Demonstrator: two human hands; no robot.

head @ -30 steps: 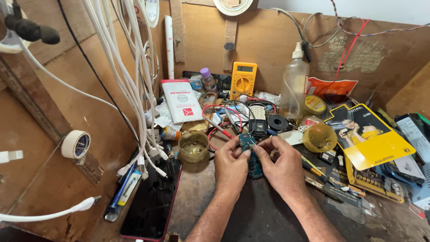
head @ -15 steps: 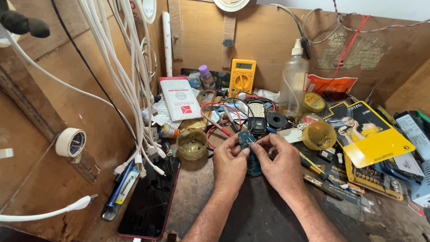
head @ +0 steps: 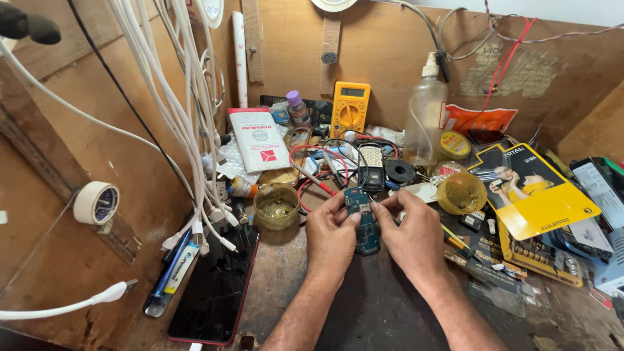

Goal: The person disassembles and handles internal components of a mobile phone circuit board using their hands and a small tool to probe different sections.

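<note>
Blue circuit board (head: 361, 220) sits on the surface, just right of the small amber dish (head: 276, 205). My left hand (head: 331, 234) and right hand (head: 413, 235) both pinch its upper end, fingertips closed on it. Yellow multimeter (head: 350, 108) stands behind the board.

Bright, even light from above; shadows are soft and short. Mild glare on the phone screen (head: 218, 286) at lower left. Centre sharp; edges bend slightly, upper-left corner blurred.

Blue-green circuit board (head: 363, 218), yellow multimeter (head: 350, 108), white cables (head: 188, 117), red-edged black phone (head: 214, 286)
</note>
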